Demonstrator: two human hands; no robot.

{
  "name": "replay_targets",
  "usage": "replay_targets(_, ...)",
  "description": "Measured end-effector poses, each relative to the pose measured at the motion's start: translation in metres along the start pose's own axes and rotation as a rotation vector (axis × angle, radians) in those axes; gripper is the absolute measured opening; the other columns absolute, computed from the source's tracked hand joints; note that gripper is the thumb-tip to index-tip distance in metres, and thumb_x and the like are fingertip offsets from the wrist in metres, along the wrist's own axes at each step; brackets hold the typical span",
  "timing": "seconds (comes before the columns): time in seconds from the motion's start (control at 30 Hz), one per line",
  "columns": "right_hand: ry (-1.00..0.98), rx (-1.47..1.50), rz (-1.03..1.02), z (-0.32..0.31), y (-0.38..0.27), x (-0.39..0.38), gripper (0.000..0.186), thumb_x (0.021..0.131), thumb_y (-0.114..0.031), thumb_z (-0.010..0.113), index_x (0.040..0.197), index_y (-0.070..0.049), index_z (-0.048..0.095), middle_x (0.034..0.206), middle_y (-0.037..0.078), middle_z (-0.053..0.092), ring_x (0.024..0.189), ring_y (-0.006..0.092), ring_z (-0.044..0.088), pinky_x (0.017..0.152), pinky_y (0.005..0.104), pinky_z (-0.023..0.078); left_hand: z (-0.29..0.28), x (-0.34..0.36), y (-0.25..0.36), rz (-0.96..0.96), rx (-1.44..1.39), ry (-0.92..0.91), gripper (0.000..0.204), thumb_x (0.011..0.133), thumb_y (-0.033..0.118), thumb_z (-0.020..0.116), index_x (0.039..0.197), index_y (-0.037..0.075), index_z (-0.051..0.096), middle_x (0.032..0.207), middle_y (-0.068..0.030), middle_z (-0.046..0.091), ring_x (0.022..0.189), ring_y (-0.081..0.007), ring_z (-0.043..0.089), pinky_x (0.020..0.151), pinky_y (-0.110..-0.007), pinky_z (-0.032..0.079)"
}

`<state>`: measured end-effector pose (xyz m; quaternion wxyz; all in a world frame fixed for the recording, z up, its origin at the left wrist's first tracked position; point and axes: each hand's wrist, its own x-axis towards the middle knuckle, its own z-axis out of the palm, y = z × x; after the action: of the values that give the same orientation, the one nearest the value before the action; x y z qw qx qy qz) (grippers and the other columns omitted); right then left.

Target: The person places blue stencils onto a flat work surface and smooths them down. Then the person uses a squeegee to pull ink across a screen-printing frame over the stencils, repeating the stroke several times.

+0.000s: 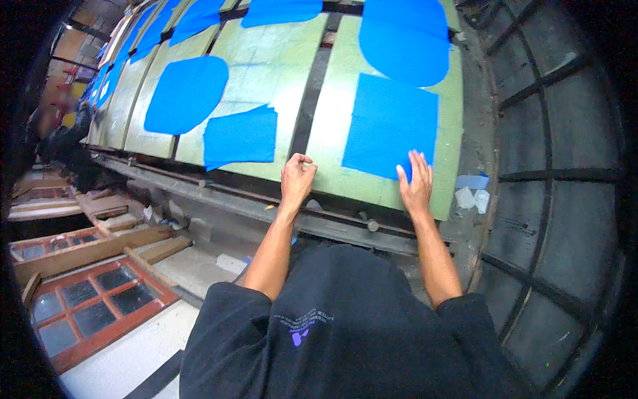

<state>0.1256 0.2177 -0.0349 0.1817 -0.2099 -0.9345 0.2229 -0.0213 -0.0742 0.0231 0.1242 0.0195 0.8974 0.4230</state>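
Black-clothed and blurred, another person (66,149) was far to the left of the flat, pale green rectangular board (325,146) that ended the row on the right. Well left of that board, too, lay a red-brown wooden window frame (104,295) with small dark panes. Closer to the board on its left came a rounded bright blue sheet (186,96), then a squarish blue sheet with uneven edges (242,137). The wearer's left hand (298,178) was just beside the board's near left corner, its fingers curled in toward the thumb; whether they pinched anything could not be told. On the board itself lay a smooth, four-sided blue sheet (391,123), and beyond it, toward the board's far end, a large round-ended blue sheet (407,40). The right hand (417,185) was spread flat over the board's near right part, fingertips at the four-sided sheet's near corner; firm contact could not be judged. Just right of the board were small white and pale blue scraps (472,193), and farther right a dark panelled framework (548,133).
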Motion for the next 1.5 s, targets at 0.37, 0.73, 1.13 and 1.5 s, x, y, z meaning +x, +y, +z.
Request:
replay_targets(0.37, -0.111, -0.538, 0.192, 0.026, 0.019, 0.081, 0.072, 0.102, -0.054, 0.041, 0.159, -0.014, 0.023, 0.166, 0.007, 0.019, 0.153, 0.0322, 0.017, 0.119, 0.0636, 0.01, -0.136, -0.003, -0.081, -0.142, -0.246, 0.092, 0.022, 0.09, 0.019, 0.073, 0.094, -0.001, 0.066, 0.066, -0.0037, 0.065, 0.054, -0.0089, 0.059, 0.05, -0.025, 0.045)
replay_targets(0.73, -0.173, -0.46, 0.202, 0.132, -0.139, 0.084, 0.069, 0.104, -0.051, 0.036, 0.159, -0.012, 0.022, 0.168, 0.008, 0.014, 0.154, 0.03, 0.012, 0.12, 0.061, 0.006, -0.251, 0.121, -0.177, -0.13, -0.574, -0.082, 0.024, 0.092, 0.021, 0.072, 0.102, 0.001, 0.063, 0.08, -0.0059, 0.068, 0.065, -0.0126, 0.065, 0.058, -0.026, 0.052)
replay_targets(1.13, 0.013, 0.121, 0.012, 0.277, -0.403, 0.135, 0.037, 0.087, -0.026, 0.07, 0.114, -0.001, 0.071, 0.118, 0.02, 0.068, 0.111, 0.0352, 0.065, 0.099, 0.0421, 0.049, -0.356, 0.239, -0.302, -0.589, -1.267, 0.151, 0.055, 0.093, 0.026, 0.067, 0.134, -0.007, 0.049, 0.13, -0.021, 0.056, 0.119, -0.0307, 0.057, 0.106, -0.039, 0.044)
replay_targets(1.5, -0.134, 0.045, 0.529, 0.364, -0.493, 0.233, 0.032, 0.076, -0.032, 0.081, 0.095, -0.007, 0.077, 0.092, 0.015, 0.076, 0.093, 0.0303, 0.072, 0.088, 0.0416, 0.054, -0.365, 0.256, -0.298, -0.551, -1.29, -0.198, 0.063, 0.101, 0.034, 0.052, 0.153, 0.004, 0.034, 0.156, -0.0225, 0.036, 0.143, -0.031, 0.038, 0.12, -0.042, 0.024)
